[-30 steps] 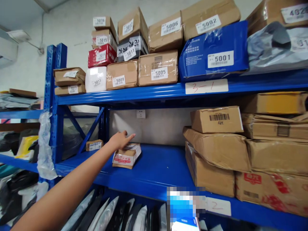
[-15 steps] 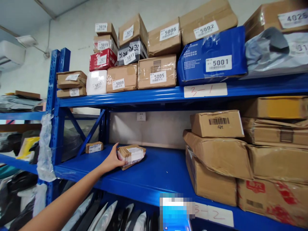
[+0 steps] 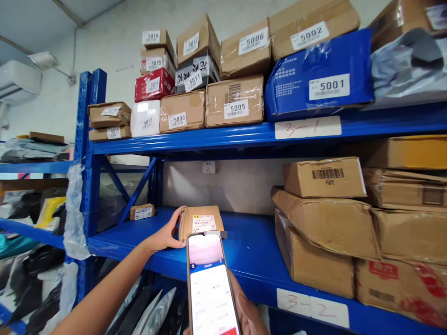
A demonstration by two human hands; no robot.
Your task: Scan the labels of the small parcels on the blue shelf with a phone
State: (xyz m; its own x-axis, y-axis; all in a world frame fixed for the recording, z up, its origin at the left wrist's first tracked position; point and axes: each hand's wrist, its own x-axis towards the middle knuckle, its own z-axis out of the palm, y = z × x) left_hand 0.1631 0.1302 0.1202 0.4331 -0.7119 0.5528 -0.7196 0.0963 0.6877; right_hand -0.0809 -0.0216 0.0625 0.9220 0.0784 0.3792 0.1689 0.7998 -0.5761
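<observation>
My left hand [image 3: 167, 236] grips the left side of a small cardboard box [image 3: 200, 217] on the blue middle shelf [image 3: 240, 246]. A white label with a barcode faces me from that box. My right hand [image 3: 246, 309] is wrapped round a smartphone [image 3: 209, 288], held upright in front of the box so that it covers the box's lower part. The phone's screen is lit, with a pinkish camera strip above a white page. A smaller cardboard box [image 3: 142, 212] with a label lies farther left on the same shelf.
Numbered parcels, among them a blue box [image 3: 289, 88], line the upper shelf [image 3: 216, 137]. Cardboard boxes [image 3: 321, 228] are stacked on the right of the middle shelf. Bagged parcels [image 3: 153, 309] stand below. A blue post [image 3: 92, 200] rises at the left.
The phone has come up from the bottom edge to in front of the box. The box has been turned so its label faces me more squarely. My left hand still grips it.
</observation>
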